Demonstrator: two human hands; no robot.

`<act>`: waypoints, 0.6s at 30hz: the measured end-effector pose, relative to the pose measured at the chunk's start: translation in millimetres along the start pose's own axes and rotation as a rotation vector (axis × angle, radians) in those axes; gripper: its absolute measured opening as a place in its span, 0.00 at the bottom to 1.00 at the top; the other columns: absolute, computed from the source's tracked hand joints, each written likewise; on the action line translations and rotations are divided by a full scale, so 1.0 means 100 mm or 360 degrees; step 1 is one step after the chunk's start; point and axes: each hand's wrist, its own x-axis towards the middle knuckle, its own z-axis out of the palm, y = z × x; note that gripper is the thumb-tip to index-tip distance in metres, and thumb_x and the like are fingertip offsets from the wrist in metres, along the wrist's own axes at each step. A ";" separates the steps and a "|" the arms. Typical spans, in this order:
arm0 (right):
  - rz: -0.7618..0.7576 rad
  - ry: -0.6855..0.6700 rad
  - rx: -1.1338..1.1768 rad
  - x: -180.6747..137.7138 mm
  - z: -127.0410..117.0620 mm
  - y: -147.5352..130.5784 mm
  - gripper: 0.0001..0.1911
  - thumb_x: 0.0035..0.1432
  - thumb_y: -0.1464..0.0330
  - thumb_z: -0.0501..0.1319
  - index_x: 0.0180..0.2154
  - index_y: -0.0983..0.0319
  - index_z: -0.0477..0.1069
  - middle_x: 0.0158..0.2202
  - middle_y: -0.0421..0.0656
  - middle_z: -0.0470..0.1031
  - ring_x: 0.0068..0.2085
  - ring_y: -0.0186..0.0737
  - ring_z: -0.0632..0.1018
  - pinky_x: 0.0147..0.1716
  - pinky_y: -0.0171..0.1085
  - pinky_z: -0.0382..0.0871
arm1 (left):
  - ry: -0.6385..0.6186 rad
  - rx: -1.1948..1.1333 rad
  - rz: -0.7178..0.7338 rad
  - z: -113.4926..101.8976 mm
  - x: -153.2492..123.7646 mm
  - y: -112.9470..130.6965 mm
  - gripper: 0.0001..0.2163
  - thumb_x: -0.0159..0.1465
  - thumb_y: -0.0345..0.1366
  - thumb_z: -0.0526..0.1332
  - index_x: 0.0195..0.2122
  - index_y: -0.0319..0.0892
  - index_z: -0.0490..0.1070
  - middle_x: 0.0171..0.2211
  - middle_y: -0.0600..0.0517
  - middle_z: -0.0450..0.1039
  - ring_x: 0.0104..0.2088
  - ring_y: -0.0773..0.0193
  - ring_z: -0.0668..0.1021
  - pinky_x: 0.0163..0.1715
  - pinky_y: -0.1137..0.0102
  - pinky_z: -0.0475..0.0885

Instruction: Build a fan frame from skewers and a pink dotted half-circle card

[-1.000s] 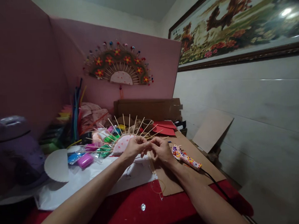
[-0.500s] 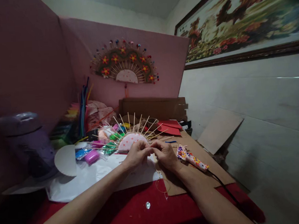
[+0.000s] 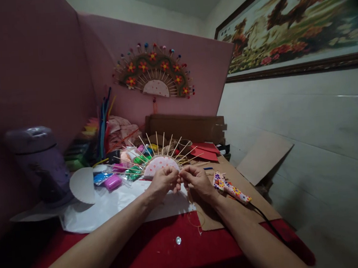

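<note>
A half-made fan (image 3: 160, 162) lies on the table: a pink dotted half-disc with several thin wooden sticks radiating out. My left hand (image 3: 163, 182) and my right hand (image 3: 196, 181) meet at its near edge, fingertips pinched together on something thin between them, probably a stick or thread; which one I cannot tell. A few loose sticks (image 3: 189, 196) hang below my hands. A glue gun with a flowered cover (image 3: 230, 188) lies just right of my right hand, its black cord running off the table.
White paper (image 3: 110, 205) and brown cardboard (image 3: 250, 204) cover the red tablecloth (image 3: 162, 256). Coloured clay packets (image 3: 113, 180), pipe cleaners (image 3: 104, 122), red paper (image 3: 202, 152) and a purple container (image 3: 43, 164) crowd the back and left. A finished fan (image 3: 154, 77) hangs on the pink wall.
My hands have stayed together at the fan's near edge with only small finger shifts. The camera view has swung a little left and down.
</note>
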 end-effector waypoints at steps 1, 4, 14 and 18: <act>0.0039 0.0009 0.0040 0.00 0.01 0.00 0.10 0.51 0.63 0.62 0.26 0.64 0.69 0.22 0.39 0.71 0.18 0.28 0.67 0.17 0.29 0.61 | 0.0019 -0.0009 0.0006 0.00 0.00 0.00 0.16 0.52 0.45 0.64 0.22 0.36 0.63 0.20 0.53 0.68 0.15 0.72 0.70 0.12 0.77 0.61; 0.0105 0.0029 0.0118 -0.01 0.03 -0.02 0.11 0.49 0.62 0.63 0.26 0.64 0.69 0.21 0.38 0.70 0.18 0.27 0.66 0.16 0.28 0.61 | 0.0054 -0.0026 0.0020 0.01 0.01 -0.02 0.15 0.51 0.43 0.65 0.20 0.36 0.63 0.19 0.53 0.68 0.15 0.72 0.70 0.12 0.77 0.61; 0.0058 0.0045 -0.0018 -0.02 0.03 -0.03 0.12 0.48 0.61 0.63 0.25 0.64 0.68 0.19 0.37 0.69 0.17 0.26 0.65 0.15 0.29 0.58 | 0.0151 0.0149 0.0063 0.02 0.01 -0.08 0.18 0.52 0.49 0.62 0.21 0.37 0.64 0.14 0.55 0.66 0.12 0.72 0.68 0.11 0.77 0.61; -0.0039 0.0071 -0.0113 -0.03 0.03 0.00 0.10 0.49 0.64 0.63 0.25 0.64 0.69 0.19 0.36 0.67 0.17 0.27 0.65 0.15 0.28 0.57 | 0.0164 0.0320 0.0171 0.03 0.00 -0.08 0.15 0.52 0.43 0.64 0.22 0.38 0.63 0.13 0.56 0.67 0.12 0.73 0.67 0.11 0.78 0.57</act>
